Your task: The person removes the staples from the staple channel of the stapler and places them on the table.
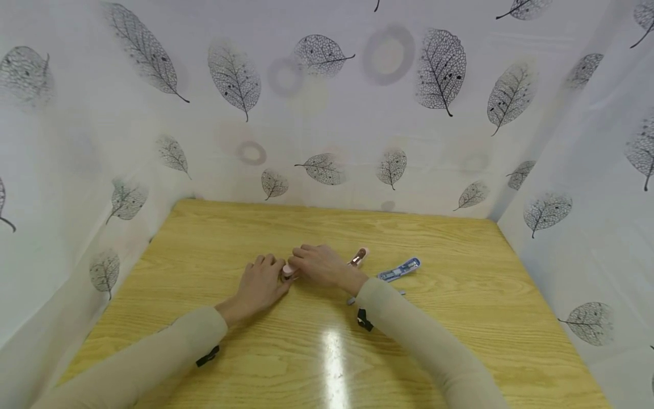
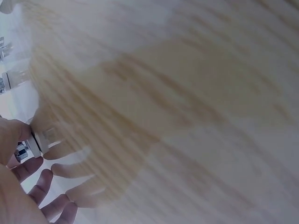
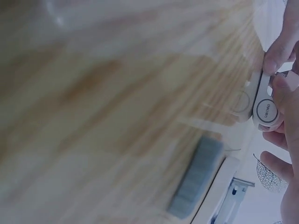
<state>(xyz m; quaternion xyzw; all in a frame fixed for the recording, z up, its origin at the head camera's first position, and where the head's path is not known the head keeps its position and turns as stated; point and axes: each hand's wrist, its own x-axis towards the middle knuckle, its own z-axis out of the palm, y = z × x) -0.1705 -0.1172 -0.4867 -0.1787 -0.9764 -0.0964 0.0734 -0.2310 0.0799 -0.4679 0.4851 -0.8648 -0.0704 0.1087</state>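
A small pale pink stapler (image 1: 289,270) is held just above or against the wooden table, between both hands. My left hand (image 1: 259,287) grips its left end; in the left wrist view the thumb and index finger pinch the stapler (image 2: 35,143). From the right, my right hand (image 1: 322,266) holds the same stapler, with the thumb along its side. The right wrist view shows the round labelled end of the stapler (image 3: 267,112). Fingers hide much of its middle, so I cannot tell how far it stands open.
Right of the hands lie a pinkish-brown stapler (image 1: 359,257) and a blue stapler (image 1: 399,270). A grey staple strip (image 1: 351,300) is partly covered by the right wrist; in the right wrist view a grey strip (image 3: 196,177) lies beside a stapler. Leaf-patterned curtains (image 1: 327,113) enclose the table.
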